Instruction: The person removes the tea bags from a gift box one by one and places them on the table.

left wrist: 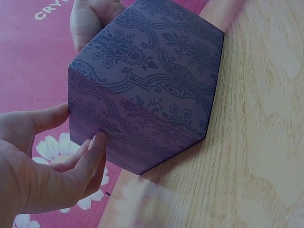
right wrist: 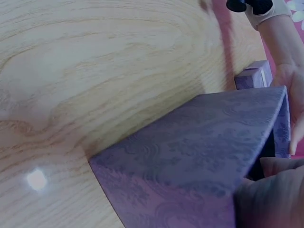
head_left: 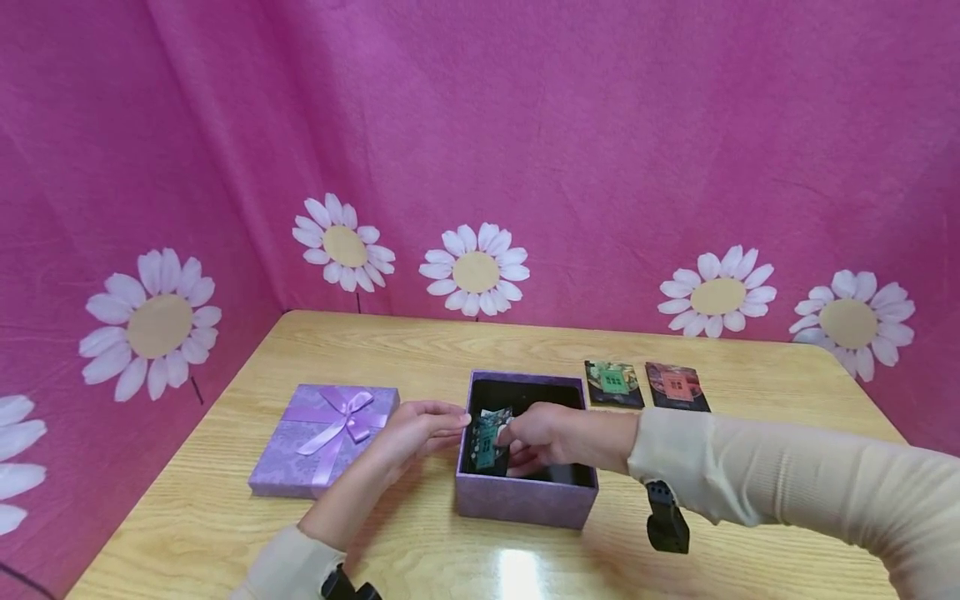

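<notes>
A purple patterned gift box point(head_left: 517, 498) stands uncovered on the table, its inside dark. My right hand point(head_left: 543, 433) reaches down into it and pinches a dark packet with a teal label point(head_left: 486, 446) by its right side, near the box's left inner wall. In the right wrist view the box wall point(right wrist: 175, 142) hides most of that hand's fingers. My left hand point(head_left: 423, 429) touches the box's left side. The left wrist view shows its fingertips resting against the patterned outer wall point(left wrist: 142, 85), with one digit at the rim.
Left of the box lies its purple lid point(head_left: 322, 442) with a ribbon bow point(head_left: 348, 421). A green-labelled packet point(head_left: 614, 384) and a red-labelled packet point(head_left: 677, 387) lie behind it to the right. A pink daisy-print curtain point(head_left: 585, 167) hangs behind the wooden table point(head_left: 420, 550).
</notes>
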`<state>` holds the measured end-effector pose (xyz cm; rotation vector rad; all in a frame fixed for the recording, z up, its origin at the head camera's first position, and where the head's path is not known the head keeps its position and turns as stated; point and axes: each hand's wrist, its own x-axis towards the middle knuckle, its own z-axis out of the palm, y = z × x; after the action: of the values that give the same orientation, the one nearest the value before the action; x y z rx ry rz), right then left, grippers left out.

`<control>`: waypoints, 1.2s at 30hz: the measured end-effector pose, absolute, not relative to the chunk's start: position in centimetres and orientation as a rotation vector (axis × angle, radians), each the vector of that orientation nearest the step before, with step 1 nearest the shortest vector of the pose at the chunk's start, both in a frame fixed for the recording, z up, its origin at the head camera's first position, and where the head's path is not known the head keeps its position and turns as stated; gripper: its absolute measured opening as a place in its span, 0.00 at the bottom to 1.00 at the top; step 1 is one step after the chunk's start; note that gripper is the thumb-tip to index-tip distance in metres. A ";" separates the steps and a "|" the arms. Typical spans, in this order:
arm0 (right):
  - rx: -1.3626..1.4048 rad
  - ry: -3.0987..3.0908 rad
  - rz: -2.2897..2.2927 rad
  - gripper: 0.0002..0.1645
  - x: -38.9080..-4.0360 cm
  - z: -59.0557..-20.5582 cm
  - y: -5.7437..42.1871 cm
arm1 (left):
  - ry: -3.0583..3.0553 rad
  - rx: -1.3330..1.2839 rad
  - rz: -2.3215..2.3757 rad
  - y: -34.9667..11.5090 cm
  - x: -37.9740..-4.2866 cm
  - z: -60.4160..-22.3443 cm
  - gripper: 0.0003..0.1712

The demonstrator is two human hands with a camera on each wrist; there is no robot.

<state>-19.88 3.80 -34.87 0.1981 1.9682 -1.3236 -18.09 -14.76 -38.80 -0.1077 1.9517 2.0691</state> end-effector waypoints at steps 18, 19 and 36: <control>0.077 2.009 -1.340 0.06 -18.8 -31.3 5.8 | 1.956 -0.121 2.073 -14.6 -18.0 -38.6 0.21; 0.074 2.009 -1.339 0.07 -18.7 -31.2 6.0 | 1.958 -0.123 2.073 -14.6 -18.0 -38.6 0.21; 0.003 1.879 -1.480 0.04 -16.7 -29.7 9.6 | 1.980 -0.142 2.070 -14.5 -17.9 -38.8 0.21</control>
<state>-16.70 9.57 -29.70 0.0032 1.8793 -1.4801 -17.88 -14.47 -38.83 -0.1425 1.9797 2.0698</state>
